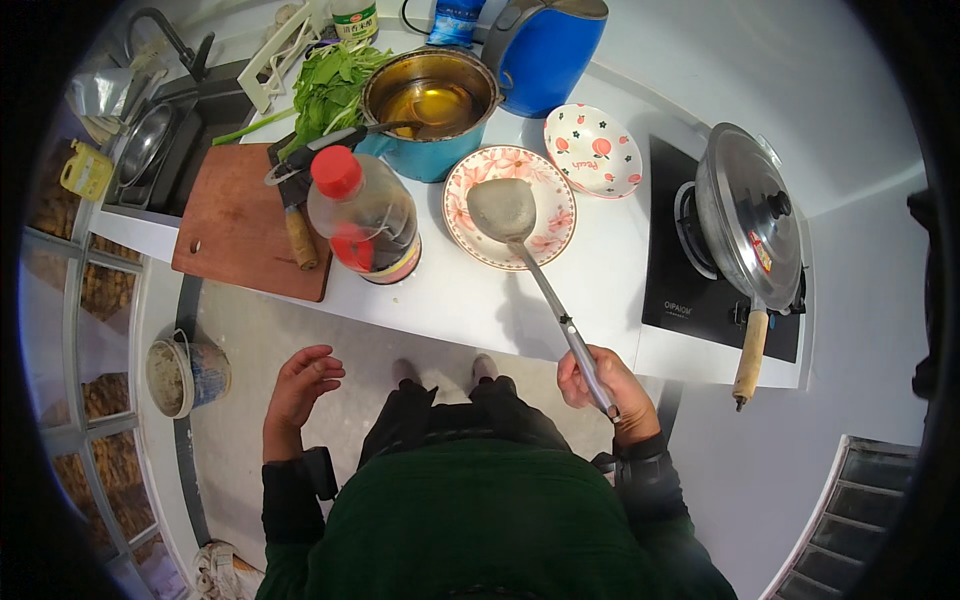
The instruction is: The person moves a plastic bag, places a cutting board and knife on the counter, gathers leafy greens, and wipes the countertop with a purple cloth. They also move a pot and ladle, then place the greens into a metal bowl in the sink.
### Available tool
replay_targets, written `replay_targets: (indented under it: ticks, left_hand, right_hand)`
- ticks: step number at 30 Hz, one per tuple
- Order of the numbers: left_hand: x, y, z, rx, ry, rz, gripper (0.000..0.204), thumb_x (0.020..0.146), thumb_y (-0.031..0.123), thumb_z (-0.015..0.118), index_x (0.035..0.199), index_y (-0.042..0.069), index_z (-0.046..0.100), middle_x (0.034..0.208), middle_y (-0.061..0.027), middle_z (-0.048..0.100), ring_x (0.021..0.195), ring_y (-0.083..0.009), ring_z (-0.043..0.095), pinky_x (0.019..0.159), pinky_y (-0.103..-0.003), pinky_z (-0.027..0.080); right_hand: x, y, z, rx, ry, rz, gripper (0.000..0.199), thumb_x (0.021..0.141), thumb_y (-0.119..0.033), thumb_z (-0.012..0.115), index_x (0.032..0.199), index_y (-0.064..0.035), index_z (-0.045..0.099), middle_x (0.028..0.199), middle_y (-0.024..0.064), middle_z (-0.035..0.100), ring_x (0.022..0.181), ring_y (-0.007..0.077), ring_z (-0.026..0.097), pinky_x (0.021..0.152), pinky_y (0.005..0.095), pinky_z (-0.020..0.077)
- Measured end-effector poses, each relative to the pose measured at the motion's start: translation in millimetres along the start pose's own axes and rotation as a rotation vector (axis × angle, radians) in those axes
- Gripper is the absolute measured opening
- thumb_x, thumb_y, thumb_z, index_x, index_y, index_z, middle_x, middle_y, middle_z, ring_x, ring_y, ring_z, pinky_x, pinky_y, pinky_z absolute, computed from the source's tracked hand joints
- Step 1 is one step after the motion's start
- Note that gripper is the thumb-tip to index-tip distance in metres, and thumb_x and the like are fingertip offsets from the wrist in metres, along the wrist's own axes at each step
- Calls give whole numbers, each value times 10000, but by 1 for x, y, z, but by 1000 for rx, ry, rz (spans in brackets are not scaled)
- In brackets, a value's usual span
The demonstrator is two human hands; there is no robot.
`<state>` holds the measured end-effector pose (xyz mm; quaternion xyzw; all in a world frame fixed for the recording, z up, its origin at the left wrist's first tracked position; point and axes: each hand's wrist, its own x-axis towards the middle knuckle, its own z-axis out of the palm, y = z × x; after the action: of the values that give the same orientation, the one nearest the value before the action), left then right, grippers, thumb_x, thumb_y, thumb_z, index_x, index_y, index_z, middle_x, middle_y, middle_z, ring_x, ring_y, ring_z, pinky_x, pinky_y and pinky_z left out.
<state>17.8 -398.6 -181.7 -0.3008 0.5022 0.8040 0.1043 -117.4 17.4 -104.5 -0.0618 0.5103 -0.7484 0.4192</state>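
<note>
**Head view: ladle resting in floral bowl, R hand on its handle**

Head cam is looking down on a white worktop [450, 300]. Going L to R: sink [165, 140] at far L w/ a metal bowl in it; wooden cutting board [235, 225] w/ a wood-handled knife [298, 225] lying on its R edge; leafy greens [330, 85] behind it. Left hand [303, 385] is hanging below the worktop edge, fingers loosely curled and spread, grip on nothing. Red-capped bottle [362, 215] is standing just R of the board. Blue pot [430, 105] w/ amber liquid is sitting behind it, a utensil handle sticking out to the L. Blue kettle [545, 50] is standing beside the pot. Floral bowl [462, 200] is holding the ladle [503, 210] head; shaft is running down-R over the worktop edge. Right hand [605, 390] is wrapping the handle end, grip closed tight round it. White bowl w/ peach print [592, 150] is sitting nr the stove [715, 290], which is carrying a lidded pan [745, 215].
</note>
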Motion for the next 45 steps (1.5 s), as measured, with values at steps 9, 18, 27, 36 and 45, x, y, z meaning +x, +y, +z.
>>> replay_targets:
  ticks: [9, 18, 27, 36, 45]
  left_hand:
    - [27, -1, -28, 91, -152, -109, 382, 843, 212, 623, 1158, 25, 516, 974, -102, 631, 897, -225, 626, 772, -346, 510]
    - [37, 11, -40, 187, -198, -223, 366, 845, 190, 604, 1151, 13, 509, 952, -99, 625, 860, -219, 623, 756, -332, 510]
    - [4, -18, -81, 108, -67, -231, 290, 820, 101, 590, 1083, 3, 520, 724, -43, 575, 705, -189, 604, 718, -313, 502]
    - [-194, -8, -52, 332, -199, -1077, 477, 885, 198, 561, 1317, 61, 411, 1326, -78, 466, 1183, -191, 468, 942, -356, 401]
    - [-264, -69, -72, 78, -174, -1009, 477, 881, 200, 567, 1311, 58, 417, 1314, -79, 474, 1174, -191, 474, 935, -353, 406]
  right_hand:
    - [28, 18, 45, 56, 24, 60, 482, 946, -455, 383, 980, -18, 584, 750, 66, 546, 650, 120, 516, 577, 210, 430]
    - [67, 50, 78, 176, 16, -5, 524, 954, -457, 361, 1095, 9, 553, 804, 48, 569, 653, 89, 550, 588, 204, 461]
    - [58, 69, 28, 299, -38, 6, 446, 933, -429, 447, 997, -3, 562, 728, 45, 543, 548, 125, 485, 552, 239, 425]
    - [-21, 100, -34, 15, -366, 671, 232, 879, -293, 589, 790, -79, 577, 621, -28, 481, 542, 73, 432, 521, 219, 384]
    - [-65, 111, 2, -116, -560, 727, 214, 844, -139, 632, 1002, 2, 659, 933, 4, 664, 821, 81, 559, 777, 245, 451]
